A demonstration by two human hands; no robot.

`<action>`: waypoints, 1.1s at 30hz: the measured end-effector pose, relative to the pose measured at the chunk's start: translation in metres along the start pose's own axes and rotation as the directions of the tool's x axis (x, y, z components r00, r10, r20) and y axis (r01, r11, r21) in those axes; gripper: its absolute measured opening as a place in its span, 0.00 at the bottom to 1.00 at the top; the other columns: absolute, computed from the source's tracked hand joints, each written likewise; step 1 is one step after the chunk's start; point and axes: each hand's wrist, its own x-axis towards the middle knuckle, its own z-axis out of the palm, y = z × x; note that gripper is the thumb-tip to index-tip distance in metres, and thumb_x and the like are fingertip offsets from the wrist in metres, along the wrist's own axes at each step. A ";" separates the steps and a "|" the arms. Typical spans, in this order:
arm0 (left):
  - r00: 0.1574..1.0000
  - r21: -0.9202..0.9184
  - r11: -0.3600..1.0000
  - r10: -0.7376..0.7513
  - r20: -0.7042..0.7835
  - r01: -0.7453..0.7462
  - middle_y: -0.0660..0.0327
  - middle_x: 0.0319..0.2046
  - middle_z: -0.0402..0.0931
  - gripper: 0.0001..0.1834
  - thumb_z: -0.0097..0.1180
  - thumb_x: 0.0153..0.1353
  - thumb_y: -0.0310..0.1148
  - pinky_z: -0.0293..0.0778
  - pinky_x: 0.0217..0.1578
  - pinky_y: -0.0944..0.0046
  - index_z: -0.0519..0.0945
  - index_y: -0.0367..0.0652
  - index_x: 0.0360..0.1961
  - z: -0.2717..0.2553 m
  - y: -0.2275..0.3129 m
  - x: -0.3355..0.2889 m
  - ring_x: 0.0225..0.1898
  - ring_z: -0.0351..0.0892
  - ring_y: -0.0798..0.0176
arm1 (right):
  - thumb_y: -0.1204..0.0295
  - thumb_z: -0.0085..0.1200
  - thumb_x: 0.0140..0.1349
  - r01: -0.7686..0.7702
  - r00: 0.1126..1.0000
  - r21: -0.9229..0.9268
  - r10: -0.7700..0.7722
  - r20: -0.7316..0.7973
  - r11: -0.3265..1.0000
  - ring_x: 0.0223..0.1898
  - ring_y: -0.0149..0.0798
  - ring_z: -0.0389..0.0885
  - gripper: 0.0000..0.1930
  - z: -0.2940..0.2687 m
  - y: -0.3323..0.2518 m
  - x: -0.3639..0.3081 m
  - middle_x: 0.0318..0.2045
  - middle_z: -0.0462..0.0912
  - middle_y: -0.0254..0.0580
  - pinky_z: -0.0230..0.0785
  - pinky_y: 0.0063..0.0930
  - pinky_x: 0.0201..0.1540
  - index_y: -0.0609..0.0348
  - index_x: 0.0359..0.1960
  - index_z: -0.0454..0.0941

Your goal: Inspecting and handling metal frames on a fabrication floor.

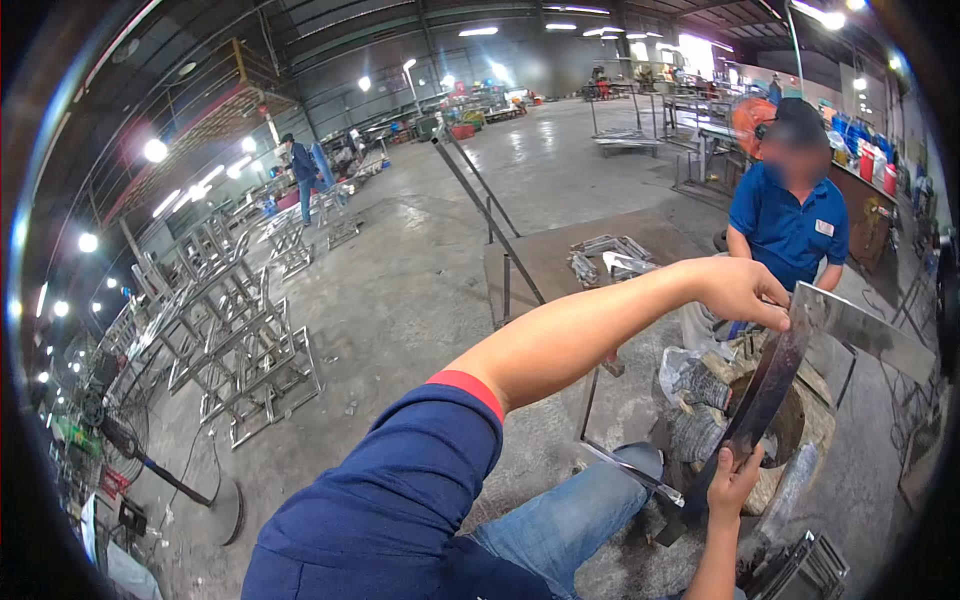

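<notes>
An L-shaped piece of flat steel (768,395) slants in front of me, its long dark leg toward me and a shinier leg reaching right from the far corner. My left hand (745,290), at the end of a stretched arm, pinches it near that corner. Lower down, my right hand (735,483) has its fingers closed round the long leg. Beneath the steel is a round wooden spool-like block (800,425), partly hidden, with grey ridged rolls (698,430) and clear plastic beside it. A thin metal bar (635,468) lies across by my jeans-clad knee.
A seated person in a blue shirt (790,235) faces me close by. A brown sheet (545,255) on the floor carries metal pieces (612,258). Welded metal frames (245,350) stand left, near a pedestal fan (225,510). Another person (303,175) stands farther back.
</notes>
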 end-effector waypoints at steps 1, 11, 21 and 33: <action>1.000 0.027 1.000 -0.004 -0.008 0.005 0.53 0.36 0.83 0.22 0.57 0.65 0.50 0.72 0.45 0.59 0.83 0.44 0.49 0.000 0.001 -0.001 0.40 0.80 0.59 | 0.65 0.55 0.69 -0.015 1.000 -0.019 0.015 0.009 1.000 0.30 0.25 0.74 0.19 0.000 0.001 -0.001 0.35 0.80 0.36 0.66 0.18 0.34 0.64 0.55 0.67; 1.000 -0.068 0.998 0.016 -0.005 -0.016 0.53 0.32 0.82 0.22 0.57 0.65 0.50 0.72 0.41 0.58 0.83 0.43 0.47 -0.001 0.002 -0.007 0.36 0.80 0.58 | 0.63 0.54 0.70 -0.012 1.000 -0.014 0.013 0.020 1.000 0.28 0.24 0.73 0.23 0.001 0.007 -0.002 0.34 0.81 0.37 0.65 0.18 0.31 0.64 0.59 0.65; 1.000 -0.001 1.000 -0.015 0.023 0.015 0.53 0.31 0.82 0.22 0.57 0.65 0.50 0.72 0.39 0.58 0.83 0.43 0.46 -0.003 0.005 -0.007 0.34 0.79 0.59 | 0.64 0.49 0.73 -0.047 0.999 0.037 0.046 0.024 0.998 0.38 0.30 0.74 0.36 0.002 -0.009 -0.002 0.45 0.78 0.41 0.68 0.22 0.44 0.56 0.76 0.45; 0.982 0.021 0.986 -0.167 0.089 0.166 0.57 0.43 0.84 0.21 0.56 0.69 0.44 0.71 0.50 0.63 0.80 0.39 0.55 -0.005 0.001 -0.004 0.44 0.75 0.70 | 0.72 0.59 0.64 0.035 0.999 -0.124 -0.029 0.045 0.992 0.35 0.35 0.85 0.44 0.001 -0.011 -0.005 0.39 0.86 0.48 0.78 0.27 0.36 0.55 0.76 0.43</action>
